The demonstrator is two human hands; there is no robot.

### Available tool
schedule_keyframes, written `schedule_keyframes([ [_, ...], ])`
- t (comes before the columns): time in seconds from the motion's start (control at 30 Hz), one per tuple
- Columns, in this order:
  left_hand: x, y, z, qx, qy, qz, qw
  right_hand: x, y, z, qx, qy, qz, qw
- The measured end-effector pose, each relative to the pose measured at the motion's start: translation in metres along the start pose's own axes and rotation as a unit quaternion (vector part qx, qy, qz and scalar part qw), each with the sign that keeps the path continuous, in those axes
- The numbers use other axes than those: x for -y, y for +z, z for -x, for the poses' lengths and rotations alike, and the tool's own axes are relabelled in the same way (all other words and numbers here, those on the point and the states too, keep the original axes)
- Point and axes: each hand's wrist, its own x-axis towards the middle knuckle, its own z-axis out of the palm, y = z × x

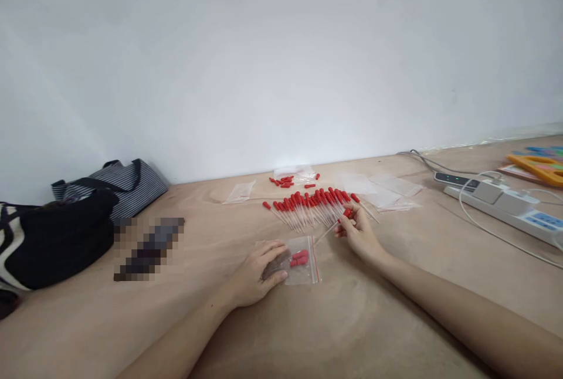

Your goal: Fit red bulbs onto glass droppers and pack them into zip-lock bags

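My left hand (259, 270) is on the left end of a clear zip bag (305, 276), its thumb and fingers holding the plastic against the table. Red rubber bulbs (299, 258) show inside this bag, whose red-lined opening faces right. Between the fingertips of my right hand (358, 231) is a dropper (326, 231), gripped at its red bulb. Its clear stem slants down and left, with the tip at the bag's opening. Just beyond both hands lies a row of similar droppers (303, 206), red bulbs pointing away from me.
Loose red bulbs (285, 180) lie near the wall by a clear bag. Flat zip bags (240, 192) lie left and more bags (391, 191) right. A power strip (505, 209) with cables stands at right. Bags (65, 232) and a blurred dark object (152, 249) lie left.
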Motion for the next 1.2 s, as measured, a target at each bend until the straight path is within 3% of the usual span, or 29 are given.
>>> schedule_keyframes([
  [0.27, 0.001, 0.002, 0.002, -0.007, -0.035, 0.019, 0.999, 0.003, 0.014, 0.02, 0.04, 0.084, -0.08, 0.992],
  [0.5, 0.008, 0.006, 0.002, -0.007, -0.026, 0.044, 0.999, 0.004, 0.016, 0.025, 0.197, 0.082, 0.051, 0.976],
  [0.73, 0.008, 0.006, 0.002, -0.012, -0.012, 0.05, 0.999, 0.007, 0.017, 0.022, 0.334, 0.049, 0.066, 0.939],
  [0.87, 0.005, 0.004, 0.001, -0.014, -0.014, 0.044, 0.999, 0.004, 0.02, 0.019, 0.35, -0.004, 0.101, 0.931],
  [1.07, 0.006, 0.006, 0.0, -0.027, -0.008, 0.024, 0.999, 0.001, 0.023, 0.019, 0.295, 0.012, 0.182, 0.938],
  [1.2, 0.008, 0.006, -0.001, -0.023, -0.019, 0.01, 1.0, 0.004, 0.022, 0.019, 0.304, 0.019, 0.21, 0.929],
])
